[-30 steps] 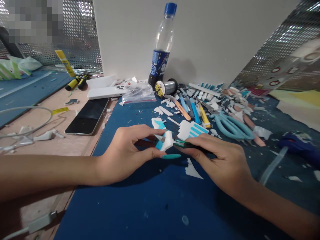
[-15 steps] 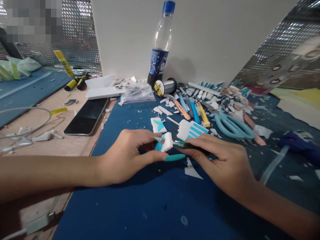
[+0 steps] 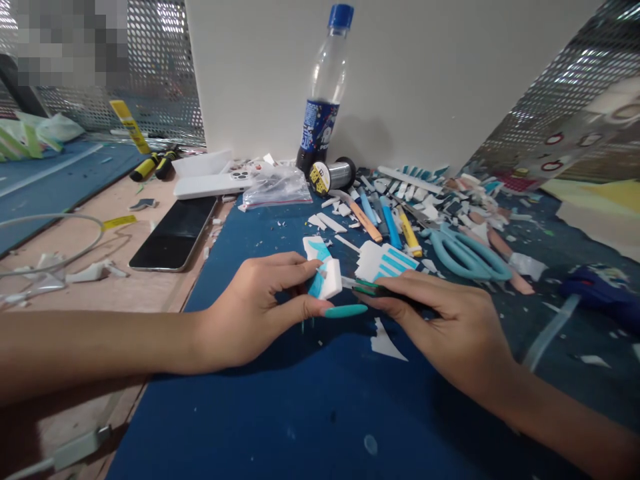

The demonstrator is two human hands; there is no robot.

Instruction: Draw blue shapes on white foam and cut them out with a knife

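Between the fingers and thumb of my left hand (image 3: 250,313), closed, is a small white and blue foam piece (image 3: 331,280). Long teal nails show on that hand. My right hand (image 3: 450,320) grips a craft knife (image 3: 367,288) with a dark and green handle. Its blade points left at the foam piece; whether the tip touches I cannot tell. Just behind the piece lies another white and blue foam scrap (image 3: 316,248). A striped white and blue piece (image 3: 387,262) rests beyond the knife, and a pointed white offcut (image 3: 387,341) lies below it.
Blue-handled scissors (image 3: 467,253), pastel-handled cutters (image 3: 390,223) and heaped scraps (image 3: 440,187) are at the back right. A bottle (image 3: 320,100) stands behind a wire spool (image 3: 335,175). Left are a phone (image 3: 173,237) and a cable (image 3: 75,450); a blue glue gun (image 3: 600,290) sits right.
The knife has drawn back slightly to the right, and more of its blade shows beside the foam piece. The piece has tilted a little in my left hand.
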